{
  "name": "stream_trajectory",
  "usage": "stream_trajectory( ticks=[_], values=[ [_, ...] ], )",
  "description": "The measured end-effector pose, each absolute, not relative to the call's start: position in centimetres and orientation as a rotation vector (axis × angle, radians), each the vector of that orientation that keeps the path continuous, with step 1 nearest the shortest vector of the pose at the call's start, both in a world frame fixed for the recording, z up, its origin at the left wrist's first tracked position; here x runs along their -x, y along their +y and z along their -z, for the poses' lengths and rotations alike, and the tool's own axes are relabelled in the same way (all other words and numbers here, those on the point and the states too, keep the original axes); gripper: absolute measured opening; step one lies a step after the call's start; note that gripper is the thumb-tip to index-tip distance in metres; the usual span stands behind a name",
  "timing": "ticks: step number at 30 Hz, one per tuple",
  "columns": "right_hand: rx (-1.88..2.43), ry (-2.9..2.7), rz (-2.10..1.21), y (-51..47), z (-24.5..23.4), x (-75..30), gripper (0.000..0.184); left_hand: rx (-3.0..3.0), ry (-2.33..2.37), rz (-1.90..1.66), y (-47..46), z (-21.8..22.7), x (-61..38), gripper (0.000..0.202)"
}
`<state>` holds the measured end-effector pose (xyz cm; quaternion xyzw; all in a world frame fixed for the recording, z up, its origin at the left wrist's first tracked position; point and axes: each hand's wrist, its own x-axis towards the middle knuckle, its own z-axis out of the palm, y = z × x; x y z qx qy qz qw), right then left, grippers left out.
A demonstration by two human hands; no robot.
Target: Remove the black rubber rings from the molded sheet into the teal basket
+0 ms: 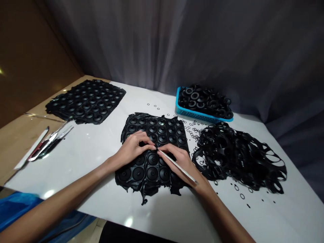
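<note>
A black molded rubber sheet [152, 171] with rows of round cupped discs and ragged edges lies flat before me. My left hand [135, 146] rests over its middle, thumb and index finger pinched together; what is between the fingertips is too small to make out. Close beside it, my right hand [177, 157] grips a slim white stick-like tool [178, 167]. The tool's tip points at the left fingertips, and its far end lies back toward my right wrist. Both hands cover some of the discs.
Another molded rubber sheet [87, 101] lies at the back left. Tweezers and blades [48, 145] are near the left edge. A blue basket [206, 115] of black rings stands at the back, with a heap of rubber scrap [240, 155] and small loose rings [193, 131] around it.
</note>
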<state>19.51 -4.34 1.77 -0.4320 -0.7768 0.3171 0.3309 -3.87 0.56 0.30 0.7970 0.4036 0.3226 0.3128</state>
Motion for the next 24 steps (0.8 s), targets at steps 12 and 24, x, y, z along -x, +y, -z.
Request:
stream_trajectory(
  ticks=[12,24],
  values=[
    [1.089,-2.054,-0.798,-4.0,-1.3,-19.4,0.012,-2.135,1.049,-0.832,0.6,-0.4,3.8,0.018],
    [1.073,-2.314,-0.353,-4.4,-1.1,-18.2,0.019,-2.131,0.924,-0.844,1.6,0.4,3.9,0.025]
  ],
)
